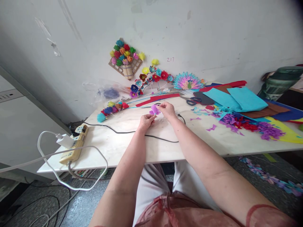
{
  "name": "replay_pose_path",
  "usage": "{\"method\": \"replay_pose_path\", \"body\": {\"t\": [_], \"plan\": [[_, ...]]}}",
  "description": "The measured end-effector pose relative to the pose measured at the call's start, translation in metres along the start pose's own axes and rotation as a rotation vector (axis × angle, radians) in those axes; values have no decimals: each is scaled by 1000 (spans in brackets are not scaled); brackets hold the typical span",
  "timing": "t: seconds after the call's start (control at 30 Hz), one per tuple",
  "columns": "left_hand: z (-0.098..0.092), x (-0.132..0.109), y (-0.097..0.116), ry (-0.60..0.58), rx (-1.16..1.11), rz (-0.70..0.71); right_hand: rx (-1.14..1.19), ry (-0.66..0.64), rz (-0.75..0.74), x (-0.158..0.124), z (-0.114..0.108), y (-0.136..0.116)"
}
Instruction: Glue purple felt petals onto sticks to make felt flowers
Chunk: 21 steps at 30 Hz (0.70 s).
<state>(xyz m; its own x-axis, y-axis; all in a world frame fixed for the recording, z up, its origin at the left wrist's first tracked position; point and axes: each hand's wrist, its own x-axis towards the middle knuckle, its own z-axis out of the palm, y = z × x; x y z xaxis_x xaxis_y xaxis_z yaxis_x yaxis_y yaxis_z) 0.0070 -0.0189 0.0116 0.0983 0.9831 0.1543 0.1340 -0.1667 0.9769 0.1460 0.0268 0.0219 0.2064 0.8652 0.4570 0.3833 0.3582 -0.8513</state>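
A small purple paper flower (154, 110) is held above the middle of the table between my two hands. My left hand (147, 122) pinches it from below, at its base. The fingers of my right hand (167, 111) close on the petals at its right side. A little light blue shows at the flower's lower part. Finished paper flowers (113, 108) in several colours lie to the left, on thin stems. Red paper strips (157, 99) lie just behind my hands. Cut purple paper pieces (211, 128) are scattered to the right.
A yellow power strip (75, 148) with a white charger (65, 141) stands at the left edge. A black cable (118, 130) crosses the table below my hands. Scissors (194, 101), blue paper sheets (246, 99) and a green bottle (280, 83) are at the right. A peacock fan (188, 81) leans at the wall.
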Motion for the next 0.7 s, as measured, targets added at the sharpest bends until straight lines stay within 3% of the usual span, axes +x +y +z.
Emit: {"method": "replay_pose_path", "body": {"t": [0.23,0.43,0.7], "plan": [[0,3,-3,70,20,4,14,79,-65,-2,-5,-9],[-2,6,-5,124,42,29,-63,-35,-201,-8,0,-14],[-4,10,-8,134,61,46,-150,-98,-199,-9,2,-11]]}}
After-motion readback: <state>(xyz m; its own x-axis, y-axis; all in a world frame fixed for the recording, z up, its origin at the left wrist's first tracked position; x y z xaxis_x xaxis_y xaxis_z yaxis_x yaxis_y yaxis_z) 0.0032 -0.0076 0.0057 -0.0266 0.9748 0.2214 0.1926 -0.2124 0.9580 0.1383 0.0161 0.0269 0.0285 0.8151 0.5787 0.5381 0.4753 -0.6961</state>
